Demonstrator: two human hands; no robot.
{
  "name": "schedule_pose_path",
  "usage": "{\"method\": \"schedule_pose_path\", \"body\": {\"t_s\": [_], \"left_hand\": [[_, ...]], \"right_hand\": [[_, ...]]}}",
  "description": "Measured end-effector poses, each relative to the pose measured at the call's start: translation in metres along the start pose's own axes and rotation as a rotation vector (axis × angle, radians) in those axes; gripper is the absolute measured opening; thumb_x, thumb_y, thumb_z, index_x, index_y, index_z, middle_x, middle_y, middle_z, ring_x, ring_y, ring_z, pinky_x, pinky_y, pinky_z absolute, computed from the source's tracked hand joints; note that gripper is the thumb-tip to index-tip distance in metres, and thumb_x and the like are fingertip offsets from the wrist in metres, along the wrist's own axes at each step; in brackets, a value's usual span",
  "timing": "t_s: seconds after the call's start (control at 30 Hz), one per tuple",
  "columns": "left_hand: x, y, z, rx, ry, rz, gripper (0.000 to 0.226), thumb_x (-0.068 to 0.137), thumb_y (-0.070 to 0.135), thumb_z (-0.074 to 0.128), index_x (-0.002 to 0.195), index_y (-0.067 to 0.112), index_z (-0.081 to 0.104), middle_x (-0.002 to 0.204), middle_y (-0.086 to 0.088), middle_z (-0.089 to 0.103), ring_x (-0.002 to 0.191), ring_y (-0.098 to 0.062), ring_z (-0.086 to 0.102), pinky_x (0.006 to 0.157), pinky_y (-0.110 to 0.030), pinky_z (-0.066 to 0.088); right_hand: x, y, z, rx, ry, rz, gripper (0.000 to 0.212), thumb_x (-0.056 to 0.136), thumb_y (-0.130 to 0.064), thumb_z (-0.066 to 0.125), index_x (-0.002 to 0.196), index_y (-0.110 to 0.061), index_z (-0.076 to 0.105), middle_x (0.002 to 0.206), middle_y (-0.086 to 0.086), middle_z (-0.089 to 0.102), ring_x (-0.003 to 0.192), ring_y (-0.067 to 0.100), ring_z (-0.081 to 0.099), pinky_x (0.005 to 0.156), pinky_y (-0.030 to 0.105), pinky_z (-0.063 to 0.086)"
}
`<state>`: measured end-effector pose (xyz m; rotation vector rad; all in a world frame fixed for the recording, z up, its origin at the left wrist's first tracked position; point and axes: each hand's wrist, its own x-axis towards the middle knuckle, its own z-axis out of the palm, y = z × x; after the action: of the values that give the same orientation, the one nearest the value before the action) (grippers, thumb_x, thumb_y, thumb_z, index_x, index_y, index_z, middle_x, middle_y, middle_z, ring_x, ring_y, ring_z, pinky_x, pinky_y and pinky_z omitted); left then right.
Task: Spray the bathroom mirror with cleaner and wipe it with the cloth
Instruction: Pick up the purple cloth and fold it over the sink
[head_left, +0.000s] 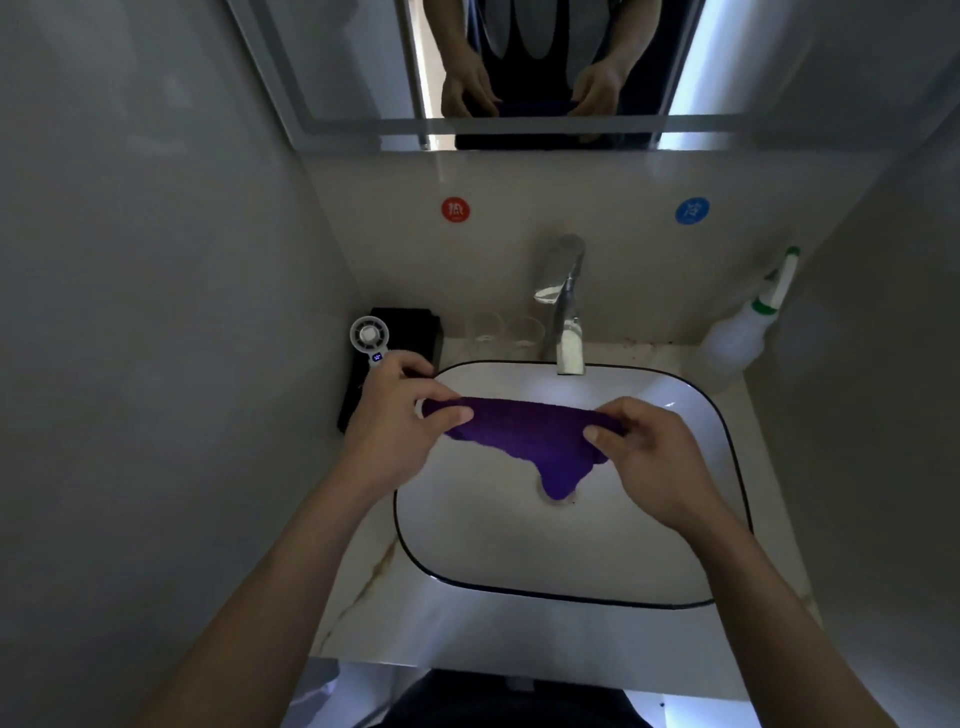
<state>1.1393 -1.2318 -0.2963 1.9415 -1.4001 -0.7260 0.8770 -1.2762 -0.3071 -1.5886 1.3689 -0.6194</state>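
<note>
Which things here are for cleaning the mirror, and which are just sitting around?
For the job: purple cloth, pinched at its ends by the left hand and right hand; spray bottle; mirror.

Just sitting there: small handheld fan, black box, two clear cups, faucet, sink.

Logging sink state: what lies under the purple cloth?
The white basin. The hanging tip of the cloth covers most of the drain; only its lower rim shows.
</note>
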Motion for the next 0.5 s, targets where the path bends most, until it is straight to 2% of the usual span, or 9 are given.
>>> {"method": "schedule_pose_path", "body": {"t_s": [0.07, 0.13, 0.2, 0.27, 0.37, 0.43, 0.5], "left_hand": [[-0.004, -0.003, -0.011, 0.018, 0.007, -0.009, 0.008, 0.085, 0.026, 0.083, 0.093, 0.024, 0.083, 0.092, 0.017, 0.053, 0.088, -0.006, 0.057, 0.078, -0.026, 0.044], [-0.010, -0.008, -0.025, 0.013, -0.032, -0.065, 0.005, 0.089, 0.024, 0.080, 0.093, 0.025, 0.083, 0.064, 0.019, 0.062, 0.060, 0.001, 0.056, 0.062, -0.024, 0.039], [-0.016, -0.015, -0.038, -0.027, -0.083, -0.144, 0.009, 0.093, 0.020, 0.075, 0.088, 0.027, 0.079, 0.049, 0.017, 0.063, 0.042, 0.001, 0.053, 0.054, -0.024, 0.041], [-0.022, -0.022, -0.048, -0.112, -0.110, -0.230, 0.010, 0.097, 0.015, 0.069, 0.089, 0.018, 0.075, 0.049, 0.004, 0.068, 0.044, -0.009, 0.061, 0.058, -0.029, 0.053], [-0.027, -0.037, -0.055, -0.294, -0.019, -0.333, 0.015, 0.099, 0.005, 0.065, 0.088, 0.015, 0.065, 0.055, -0.001, 0.073, 0.061, -0.027, 0.069, 0.079, -0.047, 0.060], [-0.029, -0.051, -0.061, -0.315, 0.089, -0.325, 0.019, 0.100, 0.008, 0.065, 0.085, 0.020, 0.065, 0.059, 0.003, 0.074, 0.069, -0.028, 0.072, 0.083, -0.048, 0.060], [-0.034, -0.060, -0.069, -0.331, 0.170, -0.290, 0.016, 0.101, 0.020, 0.065, 0.086, 0.027, 0.067, 0.072, 0.003, 0.077, 0.077, -0.024, 0.075, 0.079, -0.041, 0.059]], "right_hand": [[0.002, -0.008, 0.007, 0.018, 0.000, -0.013, 0.012, 0.093, -0.012, 0.069, 0.087, -0.023, 0.069, 0.089, -0.002, 0.069, 0.079, 0.007, 0.065, 0.070, 0.017, 0.045], [0.005, -0.016, 0.017, -0.008, 0.014, -0.039, 0.012, 0.090, -0.014, 0.073, 0.084, -0.025, 0.072, 0.093, -0.002, 0.061, 0.083, 0.005, 0.060, 0.070, 0.009, 0.042], [0.006, -0.025, 0.027, -0.027, -0.004, -0.080, 0.016, 0.089, -0.015, 0.074, 0.084, -0.030, 0.073, 0.088, -0.007, 0.064, 0.078, 0.003, 0.060, 0.068, 0.004, 0.042], [0.008, -0.033, 0.041, 0.021, -0.028, -0.080, 0.018, 0.091, -0.015, 0.072, 0.086, -0.032, 0.073, 0.076, -0.009, 0.073, 0.069, 0.004, 0.067, 0.064, 0.009, 0.048], [0.014, -0.046, 0.068, 0.120, -0.065, -0.036, 0.009, 0.094, -0.010, 0.068, 0.099, -0.015, 0.074, 0.058, 0.002, 0.071, 0.051, 0.012, 0.066, 0.056, 0.015, 0.051], [0.018, -0.054, 0.087, 0.193, -0.101, -0.037, 0.013, 0.095, -0.004, 0.065, 0.105, -0.009, 0.072, 0.061, 0.004, 0.073, 0.056, 0.018, 0.070, 0.062, 0.022, 0.058], [0.019, -0.062, 0.104, 0.211, -0.091, -0.091, 0.023, 0.096, 0.000, 0.061, 0.100, -0.020, 0.071, 0.068, -0.001, 0.075, 0.066, 0.014, 0.073, 0.072, 0.023, 0.060]]}}
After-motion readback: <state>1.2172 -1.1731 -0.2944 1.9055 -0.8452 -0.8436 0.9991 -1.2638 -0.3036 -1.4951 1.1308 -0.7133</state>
